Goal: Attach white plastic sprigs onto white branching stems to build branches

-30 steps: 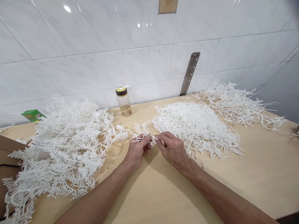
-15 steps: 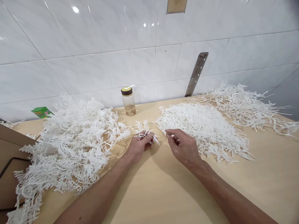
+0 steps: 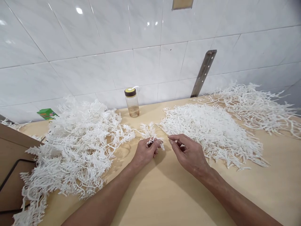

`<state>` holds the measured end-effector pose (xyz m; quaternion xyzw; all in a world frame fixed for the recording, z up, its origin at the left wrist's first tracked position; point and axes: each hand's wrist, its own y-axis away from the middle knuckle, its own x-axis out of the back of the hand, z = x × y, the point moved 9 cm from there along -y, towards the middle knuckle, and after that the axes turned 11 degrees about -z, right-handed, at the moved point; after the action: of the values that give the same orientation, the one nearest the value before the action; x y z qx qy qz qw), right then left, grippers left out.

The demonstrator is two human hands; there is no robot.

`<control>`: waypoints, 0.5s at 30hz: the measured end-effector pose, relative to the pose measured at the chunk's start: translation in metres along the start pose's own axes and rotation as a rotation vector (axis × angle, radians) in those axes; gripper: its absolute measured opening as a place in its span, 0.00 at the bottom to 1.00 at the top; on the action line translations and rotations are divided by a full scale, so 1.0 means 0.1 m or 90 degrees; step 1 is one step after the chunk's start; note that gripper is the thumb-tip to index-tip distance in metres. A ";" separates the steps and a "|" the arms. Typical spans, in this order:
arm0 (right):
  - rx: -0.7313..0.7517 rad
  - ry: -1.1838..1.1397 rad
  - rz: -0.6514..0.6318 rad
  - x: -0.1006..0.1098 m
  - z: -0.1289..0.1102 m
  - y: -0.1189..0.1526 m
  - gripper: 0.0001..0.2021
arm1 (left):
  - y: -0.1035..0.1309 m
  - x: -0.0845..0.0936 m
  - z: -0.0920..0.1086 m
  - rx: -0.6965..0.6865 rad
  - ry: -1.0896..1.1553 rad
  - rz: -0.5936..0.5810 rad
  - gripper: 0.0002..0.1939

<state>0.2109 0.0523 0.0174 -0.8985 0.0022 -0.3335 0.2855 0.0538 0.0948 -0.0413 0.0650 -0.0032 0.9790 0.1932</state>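
My left hand [image 3: 147, 152] is closed around a white plastic branch sprig [image 3: 147, 129], whose needle-like twigs poke out above the fingers and past the thumb. A thin stem links this sprig's area to the big tangled heap of white branches [image 3: 80, 153] on the left. A short gap separates the hands. To the right, my right hand [image 3: 189, 152] has thumb and forefinger brought together at the tips; anything between them is too small to make out. Just behind it lies a flat pile of small loose white sprigs [image 3: 207, 124].
Longer bare white branches [image 3: 256, 108] spread at the back right. A bottle with a dark and yellow lid [image 3: 132, 103] stands near the tiled wall. At left are a green carton [image 3: 47, 113] and a brown box [image 3: 14, 157]. A metal bracket [image 3: 204, 73] leans on the wall.
The whole view has shifted slightly, moving the scene rightward. My left hand has come a little closer to me, still holding the sprig. My right hand keeps nearly the same pinched pose.
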 end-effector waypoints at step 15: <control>-0.170 -0.255 -0.204 -0.38 0.32 -0.04 0.14 | -0.03 -0.13 0.07 -0.020 -0.092 -0.122 0.24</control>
<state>0.1998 0.0791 -0.0224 -0.9649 -0.1523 -0.1873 0.1034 0.0675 0.0926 -0.0362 0.1325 -0.0267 0.9486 0.2861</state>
